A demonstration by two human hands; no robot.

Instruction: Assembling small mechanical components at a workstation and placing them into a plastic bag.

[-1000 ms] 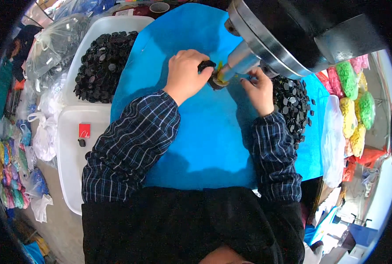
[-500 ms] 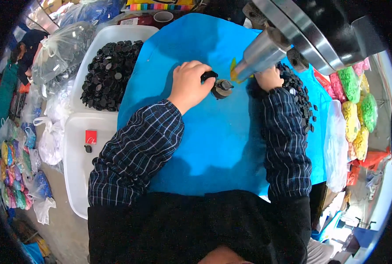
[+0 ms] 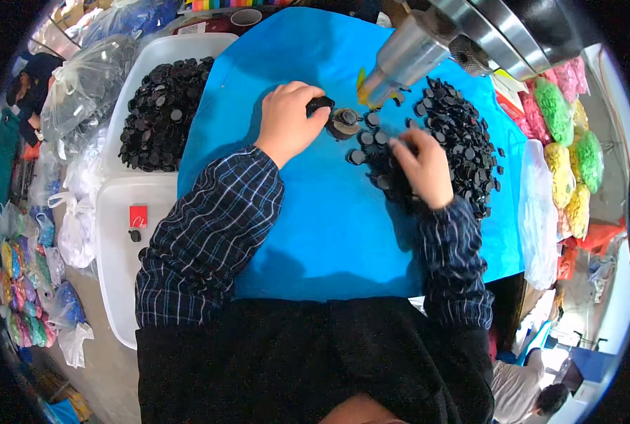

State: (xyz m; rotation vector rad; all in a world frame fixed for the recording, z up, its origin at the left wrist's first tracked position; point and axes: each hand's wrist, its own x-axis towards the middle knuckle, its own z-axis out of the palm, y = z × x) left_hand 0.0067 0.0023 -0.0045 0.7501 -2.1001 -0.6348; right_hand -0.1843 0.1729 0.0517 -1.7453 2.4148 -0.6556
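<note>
- Clenched around a small black piece, the left hand [image 3: 290,121] rests on the blue table [image 3: 315,226] beside the round fixture [image 3: 344,124] under the metal press horn [image 3: 407,55], near the far edge.
- Half a second ago the right hand [image 3: 422,164] was at the fixture; now it has dropped back, fingers loosely curled, into the loose black discs [image 3: 456,141] toward the table's right edge — judged to be fetching another.
- These discs are small, flat, round and matte black, heaped and scattered; more fill the white tray [image 3: 163,106] off the left edge.
</note>
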